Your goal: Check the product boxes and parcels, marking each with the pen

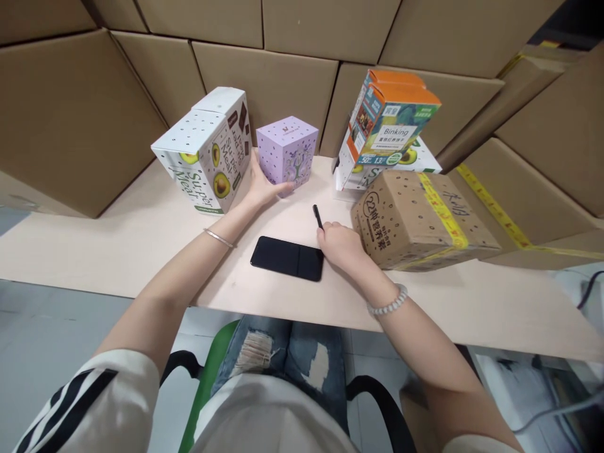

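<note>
A small purple patterned box stands toward the back of the table. My left hand grips its lower left part, the thumb across the near corner and the fingers along the left side; some fingertips are hidden. My right hand is closed around a black pen, whose upper end points away from me. Just left of that hand, a black smartphone lies flat with its screen dark.
White Super Meal boxes stand at the left. Behind my right hand, orange-topped Binking boxes rest on another white box. A brown carton with yellow tape sits at the right. Large cardboard boxes wall the back of the wooden table.
</note>
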A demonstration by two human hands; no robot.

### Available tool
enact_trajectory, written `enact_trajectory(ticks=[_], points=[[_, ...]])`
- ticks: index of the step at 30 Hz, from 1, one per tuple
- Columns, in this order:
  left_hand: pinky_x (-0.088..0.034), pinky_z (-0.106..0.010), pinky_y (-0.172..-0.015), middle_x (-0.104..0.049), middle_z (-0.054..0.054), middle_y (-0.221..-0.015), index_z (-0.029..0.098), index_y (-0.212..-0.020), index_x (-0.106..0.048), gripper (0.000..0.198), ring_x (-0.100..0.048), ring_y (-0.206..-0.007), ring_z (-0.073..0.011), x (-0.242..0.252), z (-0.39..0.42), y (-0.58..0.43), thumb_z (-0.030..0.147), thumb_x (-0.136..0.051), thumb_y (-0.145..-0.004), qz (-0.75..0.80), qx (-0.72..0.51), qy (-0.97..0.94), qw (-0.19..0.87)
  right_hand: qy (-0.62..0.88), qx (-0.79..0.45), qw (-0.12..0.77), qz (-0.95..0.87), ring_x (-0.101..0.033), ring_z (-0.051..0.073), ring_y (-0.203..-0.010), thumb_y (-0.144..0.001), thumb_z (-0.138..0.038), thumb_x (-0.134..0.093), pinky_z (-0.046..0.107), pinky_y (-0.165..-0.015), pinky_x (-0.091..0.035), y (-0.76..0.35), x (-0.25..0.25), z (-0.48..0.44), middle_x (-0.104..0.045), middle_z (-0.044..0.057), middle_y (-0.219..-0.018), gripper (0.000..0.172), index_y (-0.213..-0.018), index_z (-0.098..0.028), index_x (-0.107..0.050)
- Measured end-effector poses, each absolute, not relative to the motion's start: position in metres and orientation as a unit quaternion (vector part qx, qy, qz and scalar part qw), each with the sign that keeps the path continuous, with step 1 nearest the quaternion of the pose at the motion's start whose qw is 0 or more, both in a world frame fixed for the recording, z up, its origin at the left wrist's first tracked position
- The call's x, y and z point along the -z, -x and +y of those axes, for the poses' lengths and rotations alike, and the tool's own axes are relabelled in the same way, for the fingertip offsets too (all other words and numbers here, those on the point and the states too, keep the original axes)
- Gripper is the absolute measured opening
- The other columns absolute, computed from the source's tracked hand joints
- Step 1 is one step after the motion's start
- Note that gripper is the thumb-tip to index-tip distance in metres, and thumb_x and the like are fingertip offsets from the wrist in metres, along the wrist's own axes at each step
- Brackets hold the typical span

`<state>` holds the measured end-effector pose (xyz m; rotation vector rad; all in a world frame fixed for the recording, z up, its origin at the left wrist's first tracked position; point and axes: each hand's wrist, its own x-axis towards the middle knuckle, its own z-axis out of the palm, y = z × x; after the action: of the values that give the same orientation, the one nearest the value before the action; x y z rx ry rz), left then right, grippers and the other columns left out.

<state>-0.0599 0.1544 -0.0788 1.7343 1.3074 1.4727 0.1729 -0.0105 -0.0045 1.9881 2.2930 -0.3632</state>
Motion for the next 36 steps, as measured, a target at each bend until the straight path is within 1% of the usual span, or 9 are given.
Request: enact_trajectory(ticks=[2,5,8,14,17,22,26,30,36], points=[[-0.022,-0.054,-0.139,-0.021,-0.026,-0.174,0.018,-0.159,-0.016,0.146,-0.025,-0.167,-0.0400,0.082,0.153,0.053,0.027,-0.100,-0.040,0.516,-0.545,-0.608,0.259,-0.649,0.134,0.036,0.748,-0.072,0.035,-0.128,-0.112,-0.027,-0.030,0.043,-0.106,-0.051,-0.173,0.004,-0.010,-0.074,0.025,-0.134,0.050,-0.133,-0.004,-0.069],[-0.031,-0.051,-0.136,-0.038,-0.026,-0.163,0.015,-0.148,-0.031,0.123,-0.039,-0.159,-0.0387,0.070,0.138,0.050,0.015,-0.093,-0.041,0.549,-0.538,-0.588,0.251,-0.649,0.159,0.015,0.743,-0.076,0.036,-0.119,-0.113,-0.030,-0.028,0.042,-0.099,-0.052,-0.174,0.005,-0.009,-0.079,0.025,-0.123,0.050,-0.131,-0.005,-0.068],[-0.034,-0.054,-0.134,-0.044,-0.020,-0.160,0.018,-0.145,-0.038,0.113,-0.045,-0.154,-0.0396,0.048,0.112,0.057,0.020,-0.094,-0.048,0.541,-0.551,-0.576,0.269,-0.648,0.178,-0.023,0.740,-0.077,0.033,-0.114,-0.115,-0.033,-0.026,0.037,-0.093,-0.052,-0.174,0.007,-0.009,-0.080,0.022,-0.118,0.048,-0.129,-0.008,-0.066],[-0.058,-0.056,-0.113,-0.070,-0.011,-0.138,0.023,-0.124,-0.056,0.075,-0.064,-0.137,-0.0375,0.021,0.053,0.063,0.023,-0.081,-0.053,0.462,-0.592,-0.428,0.502,-0.641,0.199,-0.133,0.730,-0.076,0.025,-0.101,-0.113,-0.033,-0.034,0.031,-0.085,-0.049,-0.173,0.011,-0.006,-0.081,0.015,-0.111,0.036,-0.120,-0.015,-0.063],[-0.058,-0.059,-0.115,-0.076,-0.009,-0.130,0.022,-0.111,-0.065,0.058,-0.066,-0.136,-0.0382,0.013,0.031,0.060,0.025,-0.078,-0.055,0.429,-0.591,-0.413,0.545,-0.645,0.177,-0.210,0.714,-0.074,0.025,-0.092,-0.108,-0.033,-0.044,0.032,-0.081,-0.048,-0.173,0.009,-0.009,-0.080,0.010,-0.099,0.027,-0.116,-0.017,-0.064],[-0.058,-0.060,-0.119,-0.074,-0.004,-0.139,0.026,-0.108,-0.069,0.048,-0.061,-0.144,-0.0388,0.003,0.018,0.058,0.028,-0.066,-0.060,0.384,-0.575,-0.429,0.582,-0.617,0.149,-0.344,0.692,-0.074,0.022,-0.093,-0.099,-0.030,-0.056,0.032,-0.086,-0.053,-0.177,0.006,-0.017,-0.079,0.007,-0.100,0.018,-0.109,-0.020,-0.066],[-0.057,-0.058,-0.119,-0.070,-0.006,-0.145,0.025,-0.114,-0.064,0.056,-0.060,-0.145,-0.0385,0.006,0.017,0.057,0.027,-0.069,-0.059,0.374,-0.591,-0.431,0.570,-0.524,0.309,-0.458,0.649,-0.078,0.018,-0.087,-0.108,-0.055,-0.042,0.029,-0.076,-0.061,-0.177,0.017,-0.014,-0.081,0.008,-0.110,0.045,-0.126,-0.022,-0.066],[-0.057,-0.054,-0.119,-0.069,-0.010,-0.142,0.023,-0.119,-0.059,0.069,-0.062,-0.143,-0.0381,0.009,0.013,0.054,0.027,-0.084,-0.054,0.421,-0.626,-0.424,0.501,-0.487,0.469,-0.468,0.570,-0.083,0.019,-0.095,-0.107,-0.065,-0.039,0.030,-0.077,-0.068,-0.173,0.031,-0.003,-0.078,0.015,-0.132,0.065,-0.151,-0.019,-0.050],[-0.074,-0.043,-0.082,-0.071,-0.009,-0.142,0.026,-0.129,-0.063,0.061,-0.061,-0.143,-0.0429,0.001,0.001,0.052,0.059,-0.075,-0.079,0.392,-0.575,-0.394,0.601,-0.458,0.467,-0.475,0.589,-0.083,0.019,-0.101,-0.101,-0.075,-0.045,0.029,-0.078,-0.069,-0.171,0.035,0.001,-0.069,0.017,-0.149,0.079,-0.157,-0.019,-0.047]])
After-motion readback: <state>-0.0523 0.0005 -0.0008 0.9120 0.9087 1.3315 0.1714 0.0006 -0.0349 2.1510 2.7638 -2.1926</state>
